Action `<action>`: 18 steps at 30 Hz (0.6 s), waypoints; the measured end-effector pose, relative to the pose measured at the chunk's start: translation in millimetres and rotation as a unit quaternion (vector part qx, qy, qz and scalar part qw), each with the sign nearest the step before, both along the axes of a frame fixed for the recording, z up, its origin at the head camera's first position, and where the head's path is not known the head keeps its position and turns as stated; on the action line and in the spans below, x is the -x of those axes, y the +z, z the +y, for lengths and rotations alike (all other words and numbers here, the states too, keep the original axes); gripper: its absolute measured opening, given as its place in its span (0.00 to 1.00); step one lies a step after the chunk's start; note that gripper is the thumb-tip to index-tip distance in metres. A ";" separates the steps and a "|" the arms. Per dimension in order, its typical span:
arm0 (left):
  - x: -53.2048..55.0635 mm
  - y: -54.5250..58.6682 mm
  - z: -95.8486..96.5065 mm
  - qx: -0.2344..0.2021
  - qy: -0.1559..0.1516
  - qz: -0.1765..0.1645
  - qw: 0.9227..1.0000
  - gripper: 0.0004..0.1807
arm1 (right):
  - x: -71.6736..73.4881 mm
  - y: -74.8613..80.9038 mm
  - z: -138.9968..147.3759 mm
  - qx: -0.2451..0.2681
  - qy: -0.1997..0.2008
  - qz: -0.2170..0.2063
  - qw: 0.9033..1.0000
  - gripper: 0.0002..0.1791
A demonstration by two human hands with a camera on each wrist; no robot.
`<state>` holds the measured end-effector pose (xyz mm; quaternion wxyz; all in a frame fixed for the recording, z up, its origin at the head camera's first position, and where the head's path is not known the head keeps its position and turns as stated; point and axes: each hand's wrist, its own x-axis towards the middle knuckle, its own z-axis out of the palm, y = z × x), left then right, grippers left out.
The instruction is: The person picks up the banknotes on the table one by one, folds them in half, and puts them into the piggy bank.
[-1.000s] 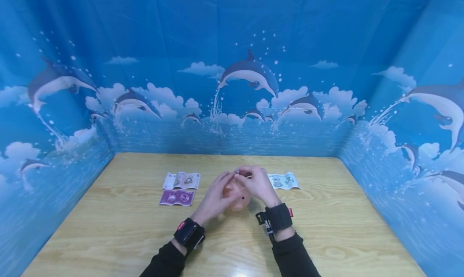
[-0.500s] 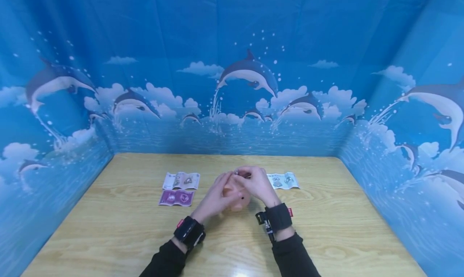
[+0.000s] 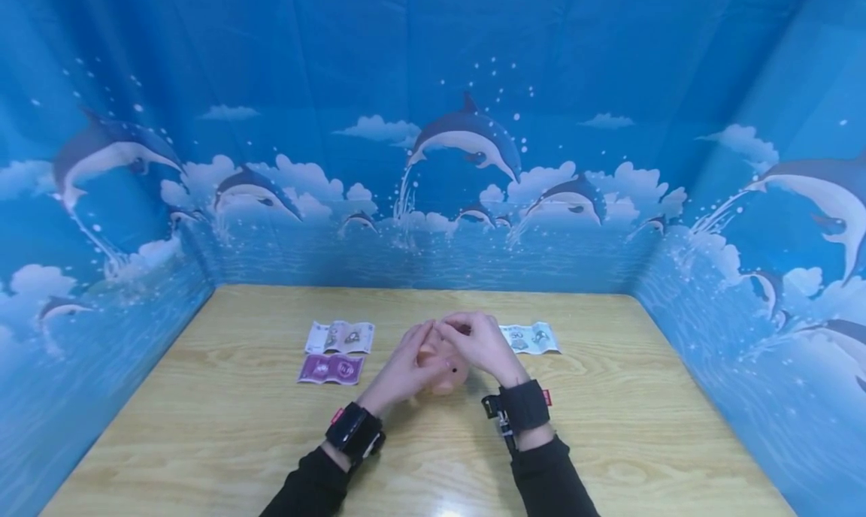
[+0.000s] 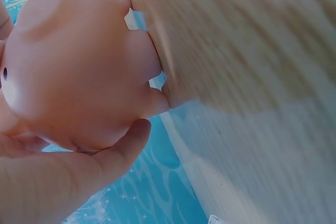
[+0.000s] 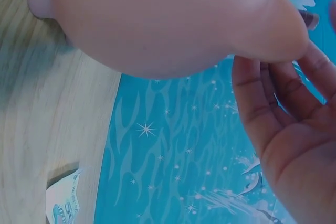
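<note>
A pink piggy bank (image 3: 444, 380) stands upright on the wooden table, its face towards me. My left hand (image 3: 401, 374) grips its left side, and the left wrist view shows the thumb (image 4: 123, 150) along the lower body near the feet. At the top of the pig, my right hand (image 3: 483, 346) has its thumb and fingertips brought together. A small brownish piece, apparently a folded banknote (image 5: 311, 19), pokes out beside the pig's ear between these fingers in the right wrist view. Most of it is hidden.
Left of the pig lie a pale banknote (image 3: 340, 337) and, nearer me, a purple banknote (image 3: 330, 369). A blue-green banknote (image 3: 531, 338) lies to the right, partly behind my right hand. Dolphin-printed blue curtains (image 3: 433, 254) enclose the table's back and sides.
The small pale end seen between my right fingertips earlier no longer shows in the head view. The right hand has dipped very slightly; the left hand keeps its grip on the pig.
</note>
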<state>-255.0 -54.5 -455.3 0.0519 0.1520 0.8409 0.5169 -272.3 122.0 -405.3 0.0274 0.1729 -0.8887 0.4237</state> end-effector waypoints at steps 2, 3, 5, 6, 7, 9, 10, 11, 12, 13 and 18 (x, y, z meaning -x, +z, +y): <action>-0.3 0.2 -0.2 -0.003 0.000 -0.005 1.000 0.51 | -0.2 0.6 1.4 0.005 0.006 -0.007 1.000 0.15; -0.5 0.1 -0.2 -0.003 0.001 -0.005 1.000 0.51 | -0.3 1.0 2.0 0.007 0.010 -0.009 1.000 0.15; -0.6 -0.1 -0.3 0.001 0.001 -0.004 1.000 0.51 | -0.1 1.0 3.5 0.009 0.019 -0.009 1.000 0.14; -0.6 0.0 -0.4 0.003 0.002 -0.003 1.000 0.51 | 0.2 0.9 4.2 0.009 0.023 -0.011 1.000 0.14; -0.5 0.0 -0.4 0.006 0.001 0.001 1.000 0.50 | 0.8 0.8 4.6 0.008 0.026 -0.014 1.000 0.14; -0.4 0.0 -0.5 0.008 0.001 0.003 1.000 0.50 | 1.4 0.4 5.6 0.006 0.029 -0.016 0.999 0.14; -0.3 0.0 -0.5 0.008 0.001 0.004 1.000 0.50 | 1.9 0.1 6.0 0.006 0.030 -0.017 0.999 0.13; 0.0 -0.3 -0.7 0.008 0.000 0.006 1.000 0.50 | 2.0 0.0 6.2 0.007 0.031 -0.020 0.999 0.13; 0.1 -0.4 -0.7 0.007 -0.001 0.005 1.000 0.50 | 2.3 -0.3 6.4 0.006 0.032 -0.024 0.999 0.13; 0.3 -0.6 -0.8 0.006 -0.001 0.006 1.000 0.50 | 2.3 -0.5 6.5 0.007 0.033 -0.024 0.999 0.13; 0.5 -2.2 -1.0 0.007 -0.004 0.008 1.000 0.51 | 1.3 -1.2 6.4 0.007 0.038 -0.028 0.999 0.14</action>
